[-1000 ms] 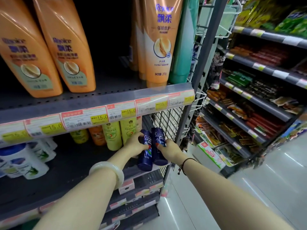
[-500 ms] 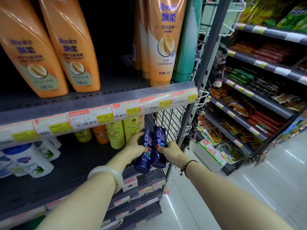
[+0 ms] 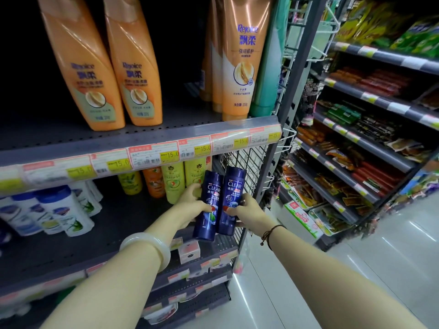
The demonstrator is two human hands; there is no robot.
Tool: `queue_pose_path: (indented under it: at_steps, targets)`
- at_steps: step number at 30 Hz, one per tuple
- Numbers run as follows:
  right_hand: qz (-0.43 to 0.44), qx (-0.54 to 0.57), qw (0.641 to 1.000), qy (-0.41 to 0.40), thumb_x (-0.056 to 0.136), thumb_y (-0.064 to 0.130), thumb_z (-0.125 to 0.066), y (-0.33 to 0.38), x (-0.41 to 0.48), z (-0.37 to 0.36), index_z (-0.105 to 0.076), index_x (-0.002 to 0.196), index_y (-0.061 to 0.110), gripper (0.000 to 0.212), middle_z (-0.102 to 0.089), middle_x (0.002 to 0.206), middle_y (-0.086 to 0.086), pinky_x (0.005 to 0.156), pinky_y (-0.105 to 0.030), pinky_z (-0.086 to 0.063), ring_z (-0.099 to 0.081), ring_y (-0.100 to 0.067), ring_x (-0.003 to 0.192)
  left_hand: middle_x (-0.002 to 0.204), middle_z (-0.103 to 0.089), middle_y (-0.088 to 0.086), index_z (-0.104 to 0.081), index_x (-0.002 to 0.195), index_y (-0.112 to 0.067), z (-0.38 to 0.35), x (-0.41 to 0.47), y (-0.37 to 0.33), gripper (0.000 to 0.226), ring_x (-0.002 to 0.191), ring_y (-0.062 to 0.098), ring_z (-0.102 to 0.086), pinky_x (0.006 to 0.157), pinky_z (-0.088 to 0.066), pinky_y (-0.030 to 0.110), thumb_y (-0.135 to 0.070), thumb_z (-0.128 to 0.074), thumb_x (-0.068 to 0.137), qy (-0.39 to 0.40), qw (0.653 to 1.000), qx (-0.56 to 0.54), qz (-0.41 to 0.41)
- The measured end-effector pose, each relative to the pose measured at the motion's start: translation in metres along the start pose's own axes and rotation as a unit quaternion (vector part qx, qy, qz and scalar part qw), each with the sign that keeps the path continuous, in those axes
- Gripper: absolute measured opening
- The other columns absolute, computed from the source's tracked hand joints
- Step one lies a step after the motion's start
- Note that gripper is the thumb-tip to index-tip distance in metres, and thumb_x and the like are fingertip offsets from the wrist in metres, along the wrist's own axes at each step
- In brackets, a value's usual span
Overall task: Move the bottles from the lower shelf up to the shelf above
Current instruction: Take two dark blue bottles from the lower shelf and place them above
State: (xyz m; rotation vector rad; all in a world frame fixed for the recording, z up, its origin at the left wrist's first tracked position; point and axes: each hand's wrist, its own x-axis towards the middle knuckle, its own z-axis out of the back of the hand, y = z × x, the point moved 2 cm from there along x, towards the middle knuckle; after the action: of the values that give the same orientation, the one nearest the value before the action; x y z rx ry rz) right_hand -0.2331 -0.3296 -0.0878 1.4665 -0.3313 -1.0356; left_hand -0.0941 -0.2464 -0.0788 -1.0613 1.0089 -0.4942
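Observation:
Two dark blue CLEAR bottles are held side by side in front of the lower shelf (image 3: 114, 243), just below the upper shelf's price strip (image 3: 166, 153). My left hand (image 3: 192, 203) grips the left blue bottle (image 3: 209, 205) and my right hand (image 3: 244, 211) grips the right blue bottle (image 3: 231, 200). Both bottles tilt slightly, tops leaning right. The upper shelf (image 3: 152, 132) holds tall orange Rejoice bottles (image 3: 135, 74) with a gap between the two groups.
Yellow and orange bottles (image 3: 173, 181) stand at the back of the lower shelf, white bottles (image 3: 64, 210) at its left. A wire grid panel (image 3: 247, 162) closes the shelf's right end. A snack rack (image 3: 356, 143) stands across the aisle.
Both hands have lifted the two blue bottles a little, off the lower shelf edge toward the price strip. The view has shifted slightly.

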Motion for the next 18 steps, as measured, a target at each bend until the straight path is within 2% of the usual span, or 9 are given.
queue_pose_path:
  at_steps: [3, 5, 7, 9, 11, 13, 16, 18]
  targets:
    - [0.002, -0.005, 1.000, 0.012, 0.082, -0.004, -0.063, 0.003, -0.010, -0.005, -0.040, 0.114, 0.009, 0.042, -0.058, 0.101, -0.006, 0.079, -0.043, -0.054, -0.061, -0.025, 0.091, 0.125, -0.056, 0.015, -0.035, 0.137, -0.017, 0.007, -0.013, -0.003, 0.081, 0.110, 0.031, -0.059, 0.091, -0.052, 0.052, 0.015, -0.066, 0.070, 0.006, 1.000, 0.002, -0.003]
    - [0.007, -0.005, 1.000, 0.018, 0.079, -0.007, -0.063, 0.007, -0.015, -0.010, -0.041, 0.118, 0.007, 0.046, -0.060, 0.113, -0.012, 0.087, -0.047, -0.053, -0.061, -0.030, 0.102, 0.129, -0.056, 0.013, -0.037, 0.138, -0.014, 0.012, -0.022, -0.003, 0.081, 0.112, 0.030, -0.059, 0.090, -0.052, 0.050, 0.016, -0.066, 0.069, 0.004, 1.000, 0.001, -0.002]
    - [0.018, -0.008, 0.999, 0.028, 0.078, -0.008, -0.063, 0.011, -0.020, -0.015, -0.044, 0.119, 0.005, 0.048, -0.061, 0.122, -0.017, 0.092, -0.049, -0.052, -0.062, -0.032, 0.107, 0.125, -0.059, 0.013, -0.044, 0.134, -0.012, 0.018, -0.031, -0.003, 0.075, 0.110, 0.030, -0.060, 0.092, -0.052, 0.049, 0.017, -0.065, 0.068, -0.005, 1.000, -0.006, -0.005]
    - [0.025, -0.010, 0.999, 0.046, 0.077, -0.009, -0.064, 0.016, -0.027, -0.019, -0.045, 0.123, 0.006, 0.051, -0.062, 0.123, -0.016, 0.086, -0.046, -0.054, -0.063, -0.032, 0.108, 0.119, -0.063, 0.011, -0.049, 0.129, -0.011, 0.025, -0.041, -0.003, 0.071, 0.108, 0.029, -0.061, 0.094, -0.051, 0.051, 0.016, -0.067, 0.067, -0.015, 1.000, -0.010, -0.006]
    - [0.031, -0.008, 0.998, 0.057, 0.077, -0.009, -0.064, 0.023, -0.035, -0.024, -0.046, 0.124, 0.008, 0.053, -0.063, 0.121, -0.013, 0.073, -0.037, -0.055, -0.063, -0.029, 0.103, 0.117, -0.064, 0.011, -0.050, 0.127, -0.011, 0.033, -0.053, -0.004, 0.071, 0.108, 0.029, -0.061, 0.094, -0.051, 0.052, 0.017, -0.068, 0.065, -0.020, 1.000, -0.010, -0.007]
    - [0.038, -0.007, 0.997, 0.072, 0.076, -0.009, -0.065, 0.028, -0.041, -0.030, -0.047, 0.122, 0.010, 0.053, -0.063, 0.119, -0.011, 0.070, -0.034, -0.054, -0.063, -0.028, 0.102, 0.110, -0.065, 0.007, -0.052, 0.121, -0.013, 0.042, -0.067, -0.007, 0.065, 0.108, 0.029, -0.061, 0.092, -0.052, 0.053, 0.019, -0.067, 0.066, -0.023, 1.000, -0.010, -0.012]
    - [0.055, -0.011, 0.994, 0.095, 0.074, -0.011, -0.066, 0.035, -0.051, -0.042, -0.048, 0.116, 0.015, 0.052, -0.062, 0.120, -0.009, 0.084, -0.043, -0.054, -0.062, -0.028, 0.106, 0.099, -0.063, 0.000, -0.051, 0.115, -0.018, 0.054, -0.088, -0.012, 0.062, 0.106, 0.028, -0.059, 0.090, -0.052, 0.052, 0.020, -0.065, 0.068, -0.028, 0.999, -0.001, -0.028]
    - [0.059, -0.008, 0.992, 0.108, 0.073, -0.013, -0.065, 0.040, -0.057, -0.049, -0.049, 0.116, 0.017, 0.055, -0.062, 0.118, -0.007, 0.094, -0.047, -0.051, -0.062, -0.029, 0.110, 0.105, -0.062, 0.001, -0.049, 0.120, -0.018, 0.063, -0.099, -0.013, 0.066, 0.110, 0.029, -0.058, 0.091, -0.051, 0.053, 0.020, -0.064, 0.068, -0.032, 0.999, 0.006, -0.034]
